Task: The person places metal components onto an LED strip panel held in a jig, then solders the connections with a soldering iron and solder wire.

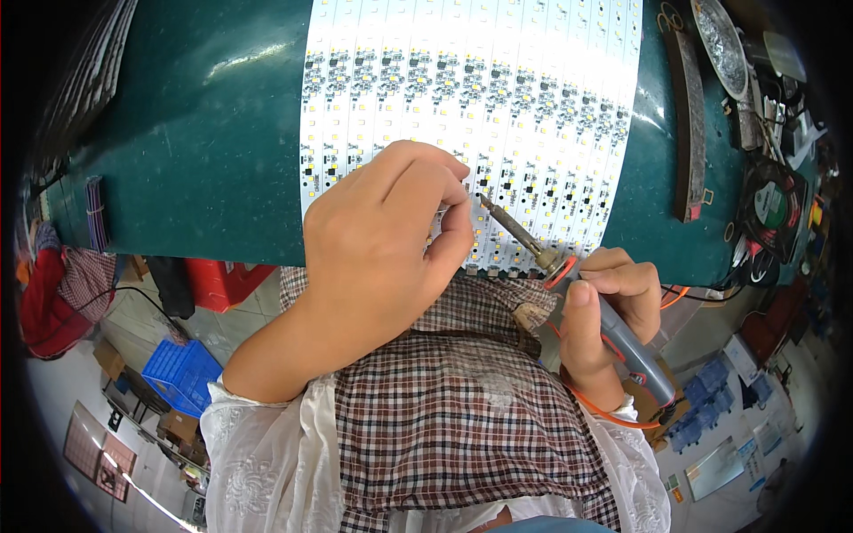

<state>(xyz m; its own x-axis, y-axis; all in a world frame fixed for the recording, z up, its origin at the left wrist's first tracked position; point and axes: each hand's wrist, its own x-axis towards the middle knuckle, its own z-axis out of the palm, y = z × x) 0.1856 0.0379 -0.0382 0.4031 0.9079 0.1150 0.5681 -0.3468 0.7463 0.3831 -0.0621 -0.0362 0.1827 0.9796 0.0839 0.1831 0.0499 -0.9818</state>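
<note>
A white panel of LED circuit boards, with rows of small chips and yellowish LEDs, lies on the green table. My right hand grips a grey soldering iron by its handle, and an orange cord trails from it. The iron's dark tip points up and left, at or just above the boards near their front edge; contact cannot be made out. Over the boards, left of the tip, my left hand is closed with thumb and fingertips together. Whatever it pinches, if anything, is too small to name.
The green table extends to both sides. On its right are a long dark bar, a round metal dish and a small black fan. A bundle of thin strips lies far left. Blue and red crates stand below.
</note>
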